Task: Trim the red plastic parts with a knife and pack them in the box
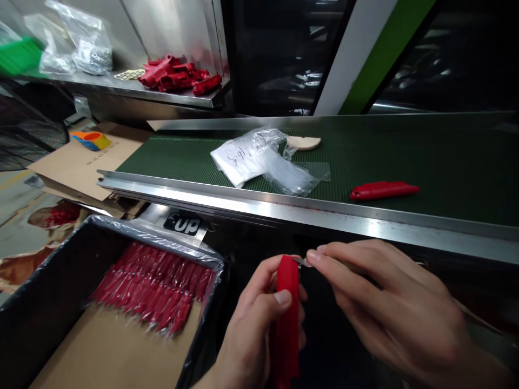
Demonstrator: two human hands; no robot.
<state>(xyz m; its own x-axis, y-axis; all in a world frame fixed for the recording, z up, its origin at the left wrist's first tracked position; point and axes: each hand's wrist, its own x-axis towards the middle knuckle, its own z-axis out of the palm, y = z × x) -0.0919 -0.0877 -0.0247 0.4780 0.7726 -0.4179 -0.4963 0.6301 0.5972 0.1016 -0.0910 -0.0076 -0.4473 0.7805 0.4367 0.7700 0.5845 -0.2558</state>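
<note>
At left, in bin (52, 286), wrapped parts (154, 286) in rows, seemingly done; right of bin, just short of belt (454, 178), gripped in left hand (251, 329), 1 red part (288, 308), likely unfinished; with long axis nearly upright in view, pointing beltward by upper end; pinched in right hand (393, 302), at that end, 1 thin tool (303, 262); beyond right hand, lying on belt, 1 loose part (385, 190), unwrapped, apparently left to do.

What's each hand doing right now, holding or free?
Left hand: closed around a red plastic piece.
Right hand: closed, fingers pinching a thin metal tool, its tip at the piece's upper end.
</note>
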